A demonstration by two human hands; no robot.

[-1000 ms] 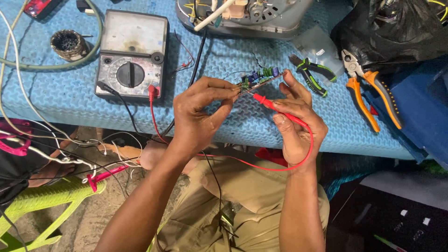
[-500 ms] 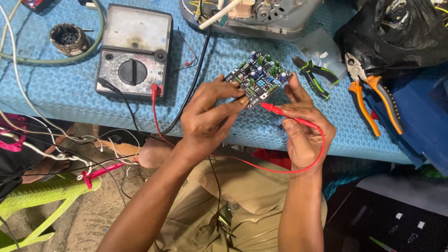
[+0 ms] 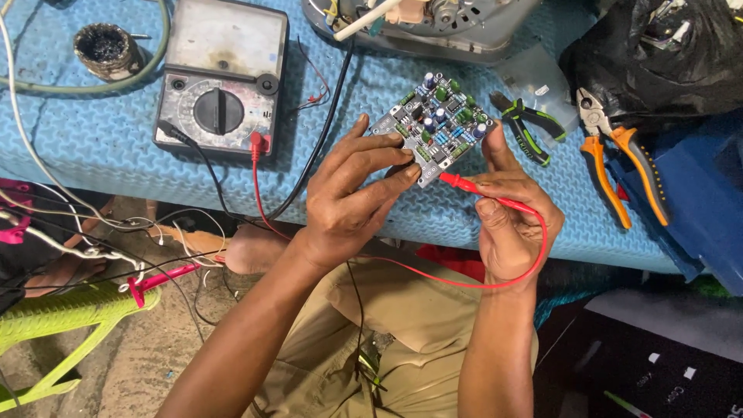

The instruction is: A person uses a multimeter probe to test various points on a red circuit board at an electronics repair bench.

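Observation:
A small circuit board point(image 3: 435, 124) crowded with blue and green parts is held tilted above the table's blue mat point(image 3: 93, 162). My left hand point(image 3: 352, 193) grips its lower left edge, and a black probe seems to be in the same fingers. My right hand point(image 3: 507, 213) pinches a red probe point(image 3: 472, 186) whose tip meets the board's lower edge, while its forefinger props the board's right side. The red lead point(image 3: 480, 282) loops under my right wrist and runs back to an analogue multimeter point(image 3: 220, 85) at the left.
Green-handled cutters point(image 3: 526, 128) and orange-handled pliers point(image 3: 619, 162) lie right of the board. A black bag point(image 3: 658, 54) is at the far right, an opened grey appliance point(image 3: 433, 23) at the top, a small dark pot point(image 3: 108, 48) at the top left. Loose wires hang at the left.
The board has been turned from edge-on to face-up and lifted a little farther over the mat. Both hands moved with it, and the red probe stays at its lower edge.

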